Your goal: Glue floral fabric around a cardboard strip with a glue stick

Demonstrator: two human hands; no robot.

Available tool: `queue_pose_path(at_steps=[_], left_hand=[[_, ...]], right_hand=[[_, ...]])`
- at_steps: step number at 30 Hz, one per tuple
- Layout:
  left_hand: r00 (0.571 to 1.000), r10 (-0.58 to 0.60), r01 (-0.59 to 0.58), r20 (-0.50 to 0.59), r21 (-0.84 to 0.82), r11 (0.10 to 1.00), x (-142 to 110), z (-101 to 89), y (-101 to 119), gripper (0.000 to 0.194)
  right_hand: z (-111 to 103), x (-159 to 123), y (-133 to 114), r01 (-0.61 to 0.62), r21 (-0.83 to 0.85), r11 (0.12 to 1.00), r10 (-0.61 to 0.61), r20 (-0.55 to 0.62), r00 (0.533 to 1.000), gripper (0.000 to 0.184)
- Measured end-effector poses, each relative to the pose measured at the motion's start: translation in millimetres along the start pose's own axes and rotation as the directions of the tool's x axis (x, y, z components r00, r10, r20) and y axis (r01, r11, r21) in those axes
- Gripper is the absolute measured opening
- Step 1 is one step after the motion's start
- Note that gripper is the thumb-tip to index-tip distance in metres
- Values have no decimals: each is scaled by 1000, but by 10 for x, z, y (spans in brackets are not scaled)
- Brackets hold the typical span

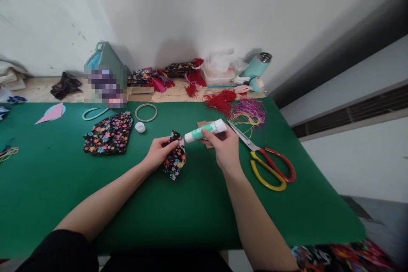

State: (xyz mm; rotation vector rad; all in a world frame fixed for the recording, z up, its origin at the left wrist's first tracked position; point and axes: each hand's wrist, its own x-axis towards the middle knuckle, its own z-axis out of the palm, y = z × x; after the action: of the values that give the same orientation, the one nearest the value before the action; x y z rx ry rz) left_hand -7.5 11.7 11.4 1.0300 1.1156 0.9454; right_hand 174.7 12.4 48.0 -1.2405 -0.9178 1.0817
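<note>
My left hand (pixel 158 151) pinches a small piece of black floral fabric (pixel 176 163) above the green table. A pale pink patch shows near its upper edge, by my thumb. In my right hand (pixel 227 146) is a white and green glue stick (pixel 204 131), held sideways with its uncapped end at the fabric's right edge; whether it touches cannot be made out. A white cap (pixel 140 127) rests on the table to the left. Partly behind my right hand lies a piece of brown cardboard (pixel 208 144). Scissors (pixel 255 148) with red and yellow handles lie to the right.
Stacked floral fabric (pixel 108 134) and a metal ring (pixel 145 112) lie left on the green tabletop (pixel 197 216). Red threads (pixel 219 101) and purple threads (pixel 250 112) spread at the back right. A teal bottle (pixel 257 66), a plastic container (pixel 218 74) and a green pouch (pixel 113 57) line the wall.
</note>
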Motion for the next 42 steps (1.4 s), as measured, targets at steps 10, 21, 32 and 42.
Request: queue_pose_path(at_steps=[10,21,32,42], left_hand=[[995,-95,87,-29,-218,972,21,0,4,28],[993,-116,99,-35,-308,946,57,-10,-49,31],[981,-188,158,-47,-369,916,52,0,27,30],[980,-194,161,-53,-371,915,51,7,61,30]], right_hand=[[26,-143,-118,713,-301,633,-627,339,701,30],[22,-186,-5,864,-362,350,-691,522,499,36],[27,-136,20,906,-288,310,-631,650,422,26],[11,-128,61,917,-359,172,-543,742,393,14]])
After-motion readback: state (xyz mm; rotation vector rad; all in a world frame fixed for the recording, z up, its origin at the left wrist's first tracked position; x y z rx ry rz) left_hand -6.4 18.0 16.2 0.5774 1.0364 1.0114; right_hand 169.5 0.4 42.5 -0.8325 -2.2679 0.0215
